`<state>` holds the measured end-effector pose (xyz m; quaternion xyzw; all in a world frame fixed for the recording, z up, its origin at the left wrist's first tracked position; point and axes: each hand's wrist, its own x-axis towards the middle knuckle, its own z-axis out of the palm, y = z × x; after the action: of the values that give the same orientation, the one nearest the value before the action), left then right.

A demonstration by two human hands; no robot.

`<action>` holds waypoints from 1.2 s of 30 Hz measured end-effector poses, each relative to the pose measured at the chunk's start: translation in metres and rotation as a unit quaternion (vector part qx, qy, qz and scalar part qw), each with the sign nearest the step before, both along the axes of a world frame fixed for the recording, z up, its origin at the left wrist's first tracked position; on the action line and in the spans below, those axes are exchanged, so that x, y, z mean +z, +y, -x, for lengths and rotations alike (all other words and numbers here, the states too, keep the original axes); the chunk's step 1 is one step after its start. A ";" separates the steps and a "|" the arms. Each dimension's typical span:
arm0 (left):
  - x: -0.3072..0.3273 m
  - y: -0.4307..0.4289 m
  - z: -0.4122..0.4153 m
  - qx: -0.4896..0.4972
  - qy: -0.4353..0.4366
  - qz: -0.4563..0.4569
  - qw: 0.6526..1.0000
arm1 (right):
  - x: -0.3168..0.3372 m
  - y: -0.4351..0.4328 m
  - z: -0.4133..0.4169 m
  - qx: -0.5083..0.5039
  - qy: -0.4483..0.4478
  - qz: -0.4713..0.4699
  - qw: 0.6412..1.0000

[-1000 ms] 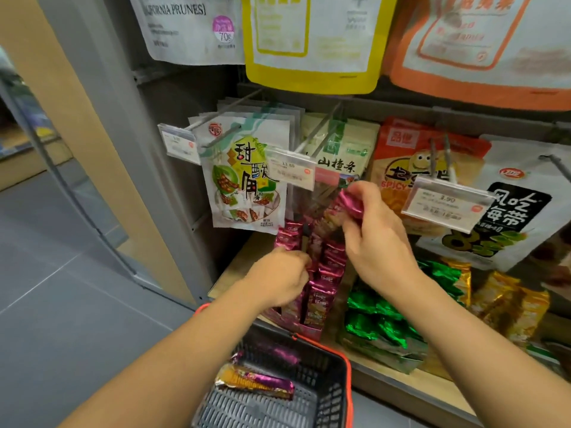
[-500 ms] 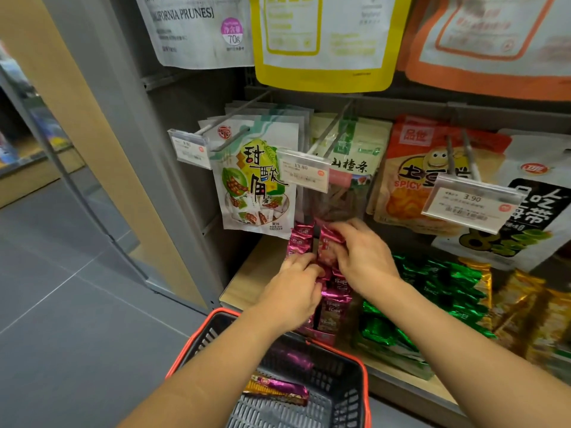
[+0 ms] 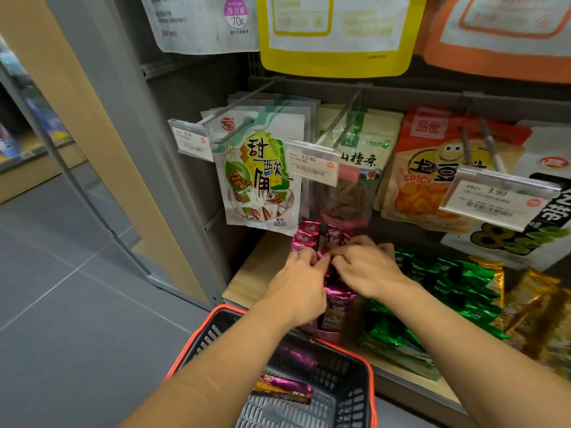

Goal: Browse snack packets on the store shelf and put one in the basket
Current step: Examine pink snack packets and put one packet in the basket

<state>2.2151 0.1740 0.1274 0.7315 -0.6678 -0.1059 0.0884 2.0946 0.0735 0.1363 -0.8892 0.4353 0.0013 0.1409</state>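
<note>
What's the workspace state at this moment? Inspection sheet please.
Surface: wooden shelf, stocked with rows of snacks.
Job's things: pink packets stand in a row at the shelf's left; basket below holds one purple-gold packet.
Clutter: green packets and gold packets to the right; hanging bags and price tags above.
Grippers: left hand and right hand both pinch among the pink packets.
Cables: nothing seen.
Surroundings: grey tiled floor.

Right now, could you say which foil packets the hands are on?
The pink packets, leftmost: left hand and right hand grip them; green packets and gold packets lie further right.
</note>
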 end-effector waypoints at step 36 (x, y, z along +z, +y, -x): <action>0.009 -0.004 0.013 -0.061 -0.090 -0.033 0.994 | 0.006 -0.045 -0.044 -0.125 -0.094 -0.104 0.982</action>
<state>2.2021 0.1699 0.1366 0.6985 -0.7125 -0.0673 -0.0031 2.1381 0.0280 0.1422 -0.8042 0.5255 -0.0550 0.2723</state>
